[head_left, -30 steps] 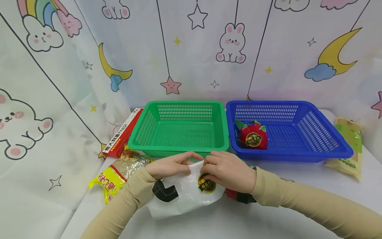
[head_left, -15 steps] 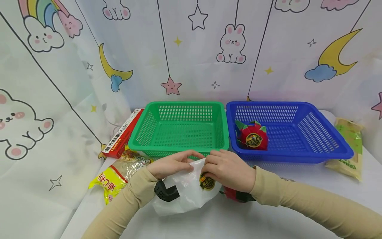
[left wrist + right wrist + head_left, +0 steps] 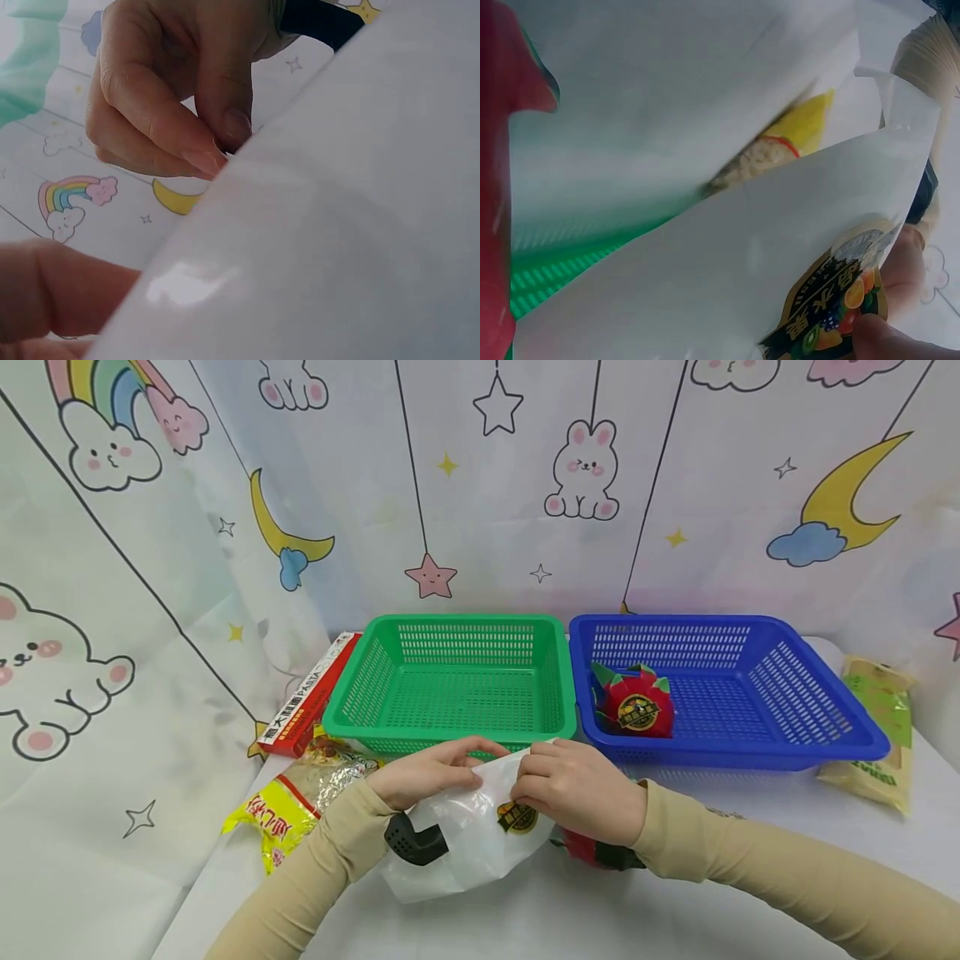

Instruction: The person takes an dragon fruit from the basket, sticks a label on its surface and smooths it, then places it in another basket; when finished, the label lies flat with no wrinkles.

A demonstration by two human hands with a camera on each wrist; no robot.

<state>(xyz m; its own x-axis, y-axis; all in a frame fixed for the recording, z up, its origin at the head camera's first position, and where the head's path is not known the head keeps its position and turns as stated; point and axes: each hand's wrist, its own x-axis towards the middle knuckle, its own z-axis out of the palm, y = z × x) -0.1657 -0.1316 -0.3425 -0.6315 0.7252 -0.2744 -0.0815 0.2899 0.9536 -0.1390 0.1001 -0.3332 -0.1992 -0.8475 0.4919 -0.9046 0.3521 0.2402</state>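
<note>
A white plastic bag (image 3: pixel 465 852) with a black-and-gold fruit sticker (image 3: pixel 517 817) lies at the near middle in the head view, its top edge raised. My left hand (image 3: pixel 427 772) pinches that edge on the left. My right hand (image 3: pixel 577 789) pinches it close by, above the sticker. In the left wrist view the right hand's thumb and forefinger meet at the bag's edge, and left-hand fingers (image 3: pixel 60 292) show at lower left. The sticker fills the lower right of the right wrist view. A red object with green tips (image 3: pixel 588 850) is partly hidden beneath the right wrist.
Behind the hands stand a green basket (image 3: pixel 457 739) and a blue basket (image 3: pixel 720 752); the blue one holds a red dragon fruit (image 3: pixel 637 702). At left are a red pasta box (image 3: pixel 307 697) and a yellow food packet (image 3: pixel 292 806). A tan packet (image 3: pixel 881 735) lies far right.
The bag's lower edge has lifted slightly and its sticker has tilted and become partly folded, with more bag showing between the hands at the top. Both hands keep nearly the same place.
</note>
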